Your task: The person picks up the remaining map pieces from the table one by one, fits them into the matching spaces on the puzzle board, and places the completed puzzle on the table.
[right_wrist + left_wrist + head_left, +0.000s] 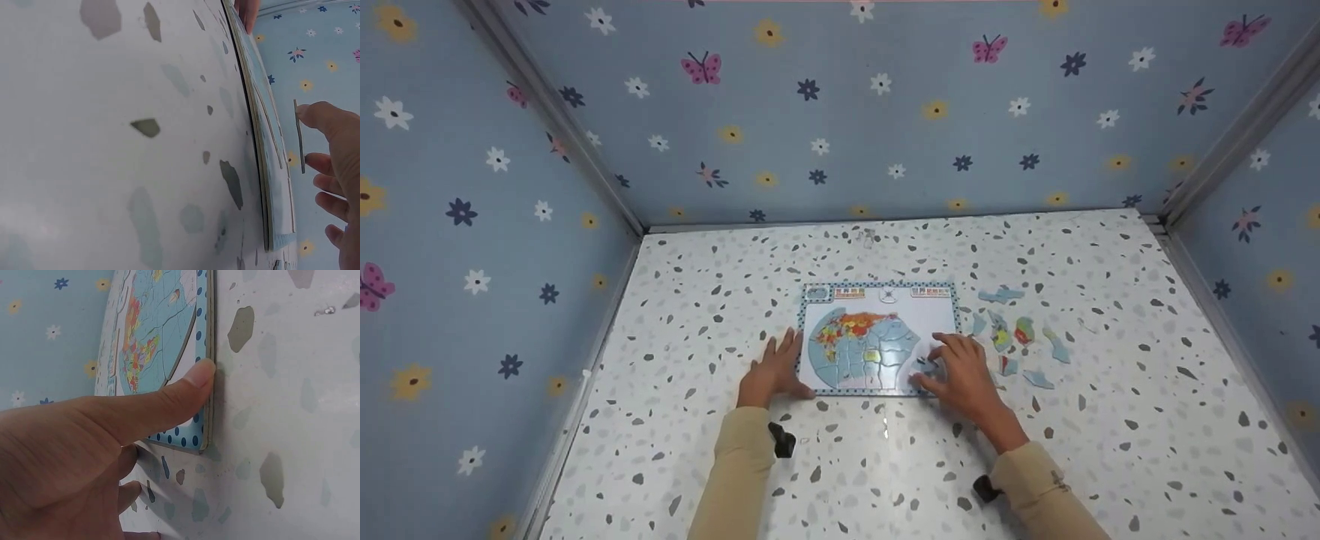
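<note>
A world map jigsaw board point(934, 315) with a dotted blue border lies flat on the speckled table. Joined map pieces point(855, 349) fill the left and middle of its oval, while the right part shows white. My left hand point(769, 375) is at the board's front left corner; in the left wrist view its thumb point(174, 396) lies on the border, with the other fingers beside the board. Over the board's right side, my right hand point(966, 375) pinches a thin puzzle piece point(299, 138) between thumb and fingertips, seen edge-on above the board in the right wrist view.
Several loose puzzle pieces lie to the right of the board, among them a green and red piece point(1024, 331), a long blue piece point(1001, 295) and a pale blue piece point(1038, 379). Flower-patterned panels point(877, 112) stand behind and at both sides of the table point(697, 300).
</note>
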Tool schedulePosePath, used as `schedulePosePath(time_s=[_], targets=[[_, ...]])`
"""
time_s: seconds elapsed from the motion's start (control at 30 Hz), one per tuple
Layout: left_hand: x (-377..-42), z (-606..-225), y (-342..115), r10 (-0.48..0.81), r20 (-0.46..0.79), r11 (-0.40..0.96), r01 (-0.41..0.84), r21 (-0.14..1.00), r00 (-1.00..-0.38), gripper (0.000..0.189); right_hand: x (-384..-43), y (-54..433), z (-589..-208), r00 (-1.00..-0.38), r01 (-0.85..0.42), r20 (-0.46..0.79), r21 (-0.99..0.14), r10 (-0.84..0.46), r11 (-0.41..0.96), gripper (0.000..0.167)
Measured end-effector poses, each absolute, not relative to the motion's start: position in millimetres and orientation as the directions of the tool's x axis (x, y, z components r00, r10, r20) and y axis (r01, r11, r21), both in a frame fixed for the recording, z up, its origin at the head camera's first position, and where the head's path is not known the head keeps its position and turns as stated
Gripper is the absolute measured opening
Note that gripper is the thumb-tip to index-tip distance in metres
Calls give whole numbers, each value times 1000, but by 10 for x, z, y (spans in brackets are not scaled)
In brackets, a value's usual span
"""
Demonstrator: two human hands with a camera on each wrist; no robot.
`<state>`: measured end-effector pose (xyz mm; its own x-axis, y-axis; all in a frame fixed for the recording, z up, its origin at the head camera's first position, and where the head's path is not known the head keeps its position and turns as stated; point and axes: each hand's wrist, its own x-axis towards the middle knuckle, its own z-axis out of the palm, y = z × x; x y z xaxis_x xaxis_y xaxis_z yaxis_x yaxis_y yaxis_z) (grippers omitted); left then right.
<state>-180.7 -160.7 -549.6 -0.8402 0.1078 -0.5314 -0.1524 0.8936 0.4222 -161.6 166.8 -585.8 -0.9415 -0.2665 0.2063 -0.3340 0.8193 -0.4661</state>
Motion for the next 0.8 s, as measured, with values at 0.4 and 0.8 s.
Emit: schedulePosePath(time_s=[0.4,0.8], targets=[[-1795,-5479,-1602,105,-528,893,-153,423,-843,111,-1630,1511,-5992,-930,-366,191,-407,-314,837,41],[-1805,-5490,-1601,100,-534,888,-167,429,-840,111,-1641,1496,-6021,-924,-380,152,-441,-350,813,35]])
